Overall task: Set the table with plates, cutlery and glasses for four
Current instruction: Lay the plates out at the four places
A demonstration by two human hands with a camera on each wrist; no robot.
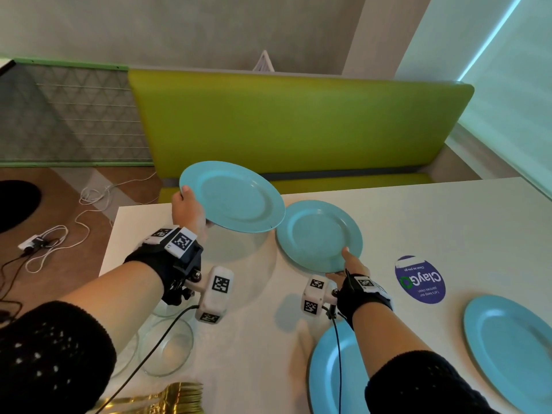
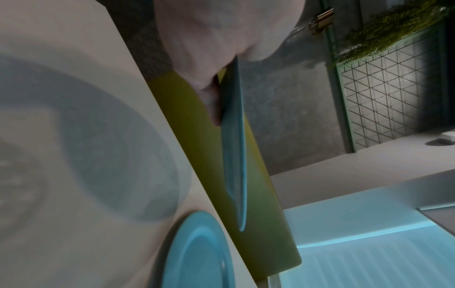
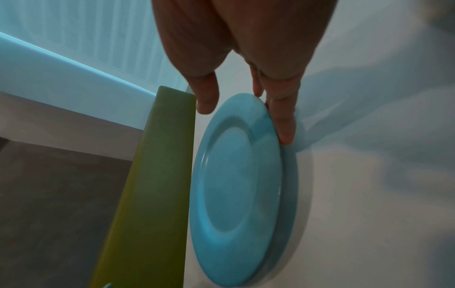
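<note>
While we look down from the head view, our left hand [image 1: 188,209] grips a raised blue plate [image 1: 236,198] at 11 o'clock and our right hand [image 1: 349,265] pinches a second plate [image 1: 318,234] on the surface [image 1: 448,222]. Left wrist: fingers [image 2: 211,97] clamp the plate's rim [image 2: 236,155]. Right wrist: fingers [image 3: 283,120] under the second plate's edge [image 3: 236,175], thumb [image 3: 206,97] lifted just above.

Head camera looked down across white table [image 1: 418,222] toward green bench [image 1: 298,121]; wrist cameras sat close, sharing table, bench, blue plates.
</note>
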